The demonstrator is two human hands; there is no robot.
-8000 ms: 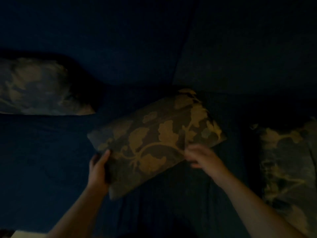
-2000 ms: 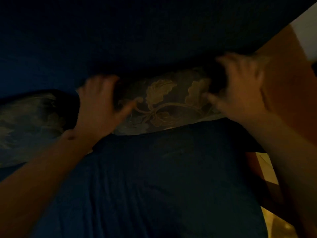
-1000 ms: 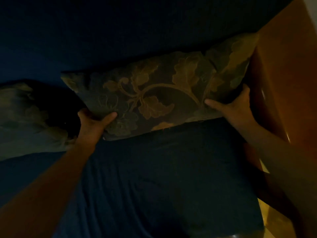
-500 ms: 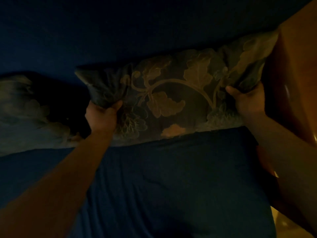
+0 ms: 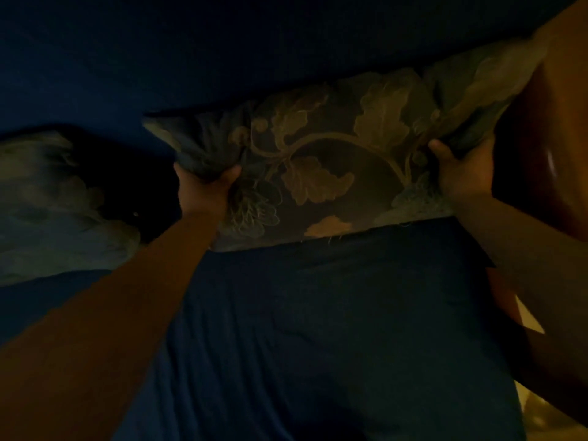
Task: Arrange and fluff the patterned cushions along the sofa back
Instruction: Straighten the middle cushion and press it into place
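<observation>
Two bare arms reach out over the dark blue sofa seat [image 5: 318,329]. The left hand [image 5: 203,189] is closed tight on a bunch of the cushion [image 5: 318,160] near its left end. The right hand [image 5: 461,170] is closed tight on a bunch near its right end. The leafy cushion stands on the seat and leans on the sofa back [image 5: 222,58], next to the brown wooden arm [image 5: 541,154]. The cloth puckers where the hands squeeze, so it looks soft, squashy and light. Holding both ends looks like a good way to shake it puffy. Another cushion [image 5: 54,205] sits to the left, apart.
</observation>
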